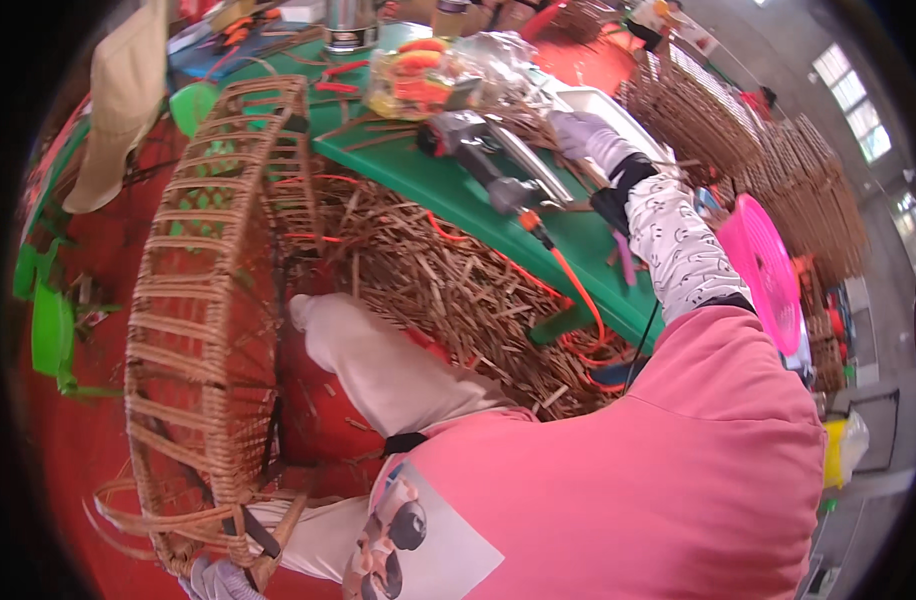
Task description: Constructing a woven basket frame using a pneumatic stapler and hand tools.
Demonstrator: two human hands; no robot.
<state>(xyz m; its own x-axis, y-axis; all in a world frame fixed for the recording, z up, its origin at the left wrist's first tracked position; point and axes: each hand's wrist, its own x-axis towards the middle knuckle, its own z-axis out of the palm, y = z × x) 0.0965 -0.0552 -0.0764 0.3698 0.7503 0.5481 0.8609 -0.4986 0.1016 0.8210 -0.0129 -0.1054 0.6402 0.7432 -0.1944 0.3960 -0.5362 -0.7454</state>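
A long woven rattan frame (218, 370), with rung-like wrapped crosspieces, stands on my left side, leaning by my legs. At its lower end my left hand (223, 580), in a grey glove, is closed round the rattan; the picture's edge cuts part of it off. My right arm reaches far across the green table (398, 150). There my right hand (583, 135), in a pale glove, is at the near left edge of a white tray (623, 120). Its fingertips are too unclear to show a grip. Beside it lies a power tool (478, 160) with an orange hose.
Cut rattan strips (428, 270) are heaped under the table. On top are a clear plastic bag (488, 65) and a metal can (351, 25). A pink basket (763, 270) stands at right, near stacked woven panels (803, 180). A green chair (53, 325) is at left.
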